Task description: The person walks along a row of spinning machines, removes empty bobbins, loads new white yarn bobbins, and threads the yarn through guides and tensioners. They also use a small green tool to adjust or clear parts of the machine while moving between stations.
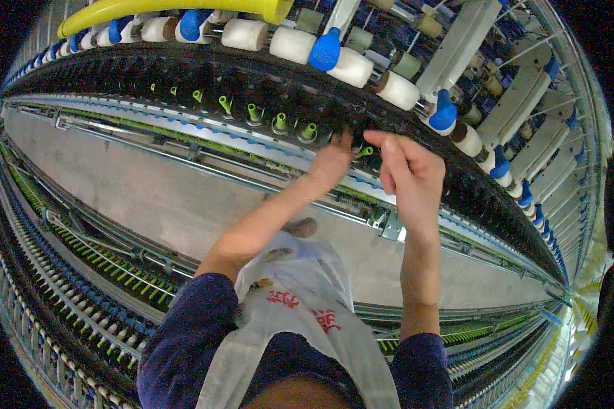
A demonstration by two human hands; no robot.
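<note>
A spinning machine with a row of upright green bobbin tubes (281,123) runs in front of me. My left hand (332,163) reaches into the dark band beside the tubes. Its fingertips are blurred, and what they touch cannot be made out. Just to its right, my right hand (413,174) is raised over the same row, thumb pressed toward the bent forefinger and the other fingers curled. Any thread in that pinch is too fine to see. Between the two hands a tilted green tube (366,151) shows, close to my left fingers.
White rollers (292,45) and blue tabs (325,49) line the machine above my hands. A yellow tube (170,8) lies across the top left. Metal rails (205,165) run along the machine's front. Behind me stands another machine with green tubes (116,266), across a grey floor (143,170).
</note>
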